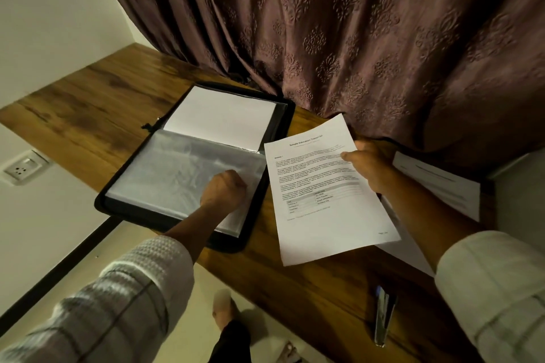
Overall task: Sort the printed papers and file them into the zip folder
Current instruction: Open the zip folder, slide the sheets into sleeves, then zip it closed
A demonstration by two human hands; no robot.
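A black zip folder [267,186] lies open on the wooden desk [97,103]. Its far half holds a blank white sheet [221,116]. Its near half shows clear plastic sleeves [177,174]. My left hand [224,190] rests on the sleeves near their right edge, fingers curled onto the plastic. My right hand [370,163] holds a printed paper [324,191] by its right edge, just right of the folder and a little above the desk. More printed papers [439,183] lie under and beyond my right forearm.
A pen [382,315] lies near the desk's front edge at the right. A dark patterned curtain [339,32] hangs along the back of the desk. A wall socket [22,169] sits below the desk at left. The floor and a foot show below.
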